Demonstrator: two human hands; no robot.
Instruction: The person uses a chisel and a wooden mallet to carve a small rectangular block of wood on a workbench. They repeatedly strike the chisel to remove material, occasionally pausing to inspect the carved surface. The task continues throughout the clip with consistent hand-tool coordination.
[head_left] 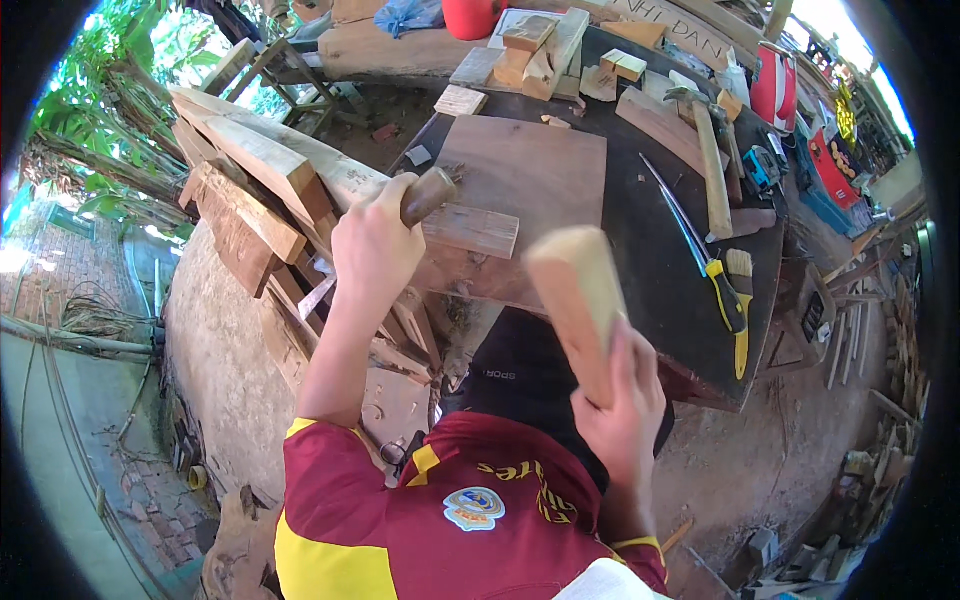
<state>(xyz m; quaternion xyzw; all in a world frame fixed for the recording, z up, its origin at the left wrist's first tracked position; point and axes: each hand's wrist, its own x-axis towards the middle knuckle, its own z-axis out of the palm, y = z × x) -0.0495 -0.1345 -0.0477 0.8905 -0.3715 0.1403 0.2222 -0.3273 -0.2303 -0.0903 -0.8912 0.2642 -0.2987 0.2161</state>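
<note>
My left hand is wrapped round the wooden handle of a chisel, whose butt end sticks out towards the table. A pale, flat blade shows on the other side of my wrist, beside the stacked timbers at the left. In my right hand is a thick, pale wooden block, raised in front of my body and slightly blurred by motion. The block and the chisel handle are apart. A small wooden board lies on the table just beyond my left hand.
The dark table carries a large flat board, a handsaw with a yellow-black handle, a brush, a hammer and several wood offcuts. A red container stands at the back. Scrap wood lies on the floor at right.
</note>
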